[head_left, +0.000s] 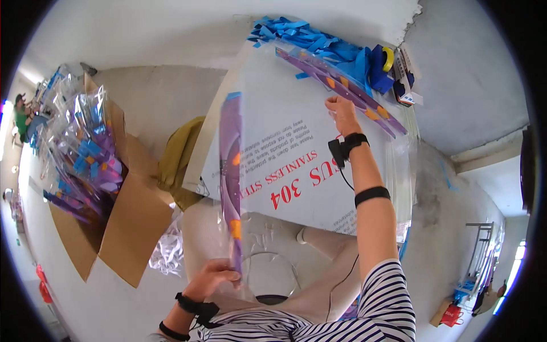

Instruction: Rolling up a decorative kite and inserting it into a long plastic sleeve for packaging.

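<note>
My left hand grips the lower end of a long, narrow purple folded piece in a clear plastic sleeve. The piece has orange spots and a blue tip, and stands lengthwise along the left part of the worktop. My right hand is over the far right of the worktop, thumb and fingertips pinched together. Whatever may be between them is too small to make out. Just beyond that hand lie more purple sleeved pieces, set at a slant.
The worktop has a white printed cover. Blue strips are heaped along its far edge, beside a blue tape dispenser with a yellow roll. At left, an open cardboard box holds several sleeved purple pieces. An olive cloth hangs between.
</note>
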The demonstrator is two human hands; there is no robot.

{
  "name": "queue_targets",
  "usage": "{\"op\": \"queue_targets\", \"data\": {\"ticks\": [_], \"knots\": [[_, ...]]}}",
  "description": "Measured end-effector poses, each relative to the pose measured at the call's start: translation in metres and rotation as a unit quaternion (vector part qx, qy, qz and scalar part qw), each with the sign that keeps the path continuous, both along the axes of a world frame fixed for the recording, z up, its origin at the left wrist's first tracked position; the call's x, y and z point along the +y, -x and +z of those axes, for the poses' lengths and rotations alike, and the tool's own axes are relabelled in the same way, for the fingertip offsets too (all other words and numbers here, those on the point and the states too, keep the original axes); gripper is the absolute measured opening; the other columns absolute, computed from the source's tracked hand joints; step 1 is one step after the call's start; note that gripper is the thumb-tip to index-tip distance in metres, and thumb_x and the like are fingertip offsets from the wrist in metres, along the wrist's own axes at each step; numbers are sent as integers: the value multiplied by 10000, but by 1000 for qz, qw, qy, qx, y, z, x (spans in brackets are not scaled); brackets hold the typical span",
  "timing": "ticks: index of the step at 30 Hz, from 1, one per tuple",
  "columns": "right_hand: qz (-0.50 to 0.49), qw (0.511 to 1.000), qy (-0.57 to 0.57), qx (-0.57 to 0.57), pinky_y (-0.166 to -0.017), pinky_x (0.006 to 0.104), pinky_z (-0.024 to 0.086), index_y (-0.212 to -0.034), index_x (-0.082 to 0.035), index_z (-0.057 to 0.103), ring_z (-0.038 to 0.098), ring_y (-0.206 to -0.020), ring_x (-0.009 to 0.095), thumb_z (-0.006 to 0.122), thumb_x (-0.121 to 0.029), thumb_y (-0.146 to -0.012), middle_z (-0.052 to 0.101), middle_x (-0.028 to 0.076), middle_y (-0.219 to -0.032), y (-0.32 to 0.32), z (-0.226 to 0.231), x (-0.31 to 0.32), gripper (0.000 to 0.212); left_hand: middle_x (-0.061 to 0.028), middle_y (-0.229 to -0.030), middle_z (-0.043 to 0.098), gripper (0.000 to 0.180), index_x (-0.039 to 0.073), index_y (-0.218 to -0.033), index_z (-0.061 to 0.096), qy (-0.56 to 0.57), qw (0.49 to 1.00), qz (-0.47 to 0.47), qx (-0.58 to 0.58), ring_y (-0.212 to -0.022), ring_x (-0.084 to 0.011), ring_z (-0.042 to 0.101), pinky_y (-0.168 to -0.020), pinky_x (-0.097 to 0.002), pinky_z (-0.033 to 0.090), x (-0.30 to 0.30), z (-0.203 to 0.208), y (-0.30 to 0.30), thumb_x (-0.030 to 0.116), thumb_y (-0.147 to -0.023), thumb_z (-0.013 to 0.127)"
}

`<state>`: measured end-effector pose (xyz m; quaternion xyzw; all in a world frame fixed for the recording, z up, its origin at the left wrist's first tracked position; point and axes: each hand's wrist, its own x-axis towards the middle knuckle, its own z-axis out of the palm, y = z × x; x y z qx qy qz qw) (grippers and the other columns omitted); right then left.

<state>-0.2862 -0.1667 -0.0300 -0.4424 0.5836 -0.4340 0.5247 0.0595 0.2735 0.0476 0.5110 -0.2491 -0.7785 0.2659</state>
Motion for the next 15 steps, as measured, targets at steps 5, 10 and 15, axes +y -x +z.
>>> {"op": "queue_targets", "data": {"ticks": [5,10,15], "knots": [[172,966,-42,-188,-1013,399,491,-1005,-7,641,582,-1232,247,636,-73,-938,570,134,-1353,-26,24,152,95,-49,-800,665,169,-5,-902,654,44,999,14,26,-738,-136,627,-739,-293,497,-37,-30,57,157,-943,631],[108,952,-134,-252,-974,393,505,-930,-1,652,570,-1244,269,591,-2,-920,524,190,-1417,-9,47,313,61,-32,-759,654,90,28,-899,669,107,991,63,52,-645,-97,601,-574,-251,471,-74,-59,99,116,-921,674],[62,949,-143,-276,-793,276,533,-921,1,666,644,-831,127,615,7,-887,645,146,-1214,-29,53,402,61,-6,-743,639,133,44,-886,677,175,984,41,9,-618,-65,564,-524,-237,399,-78,-52,108,169,-932,683]]}}
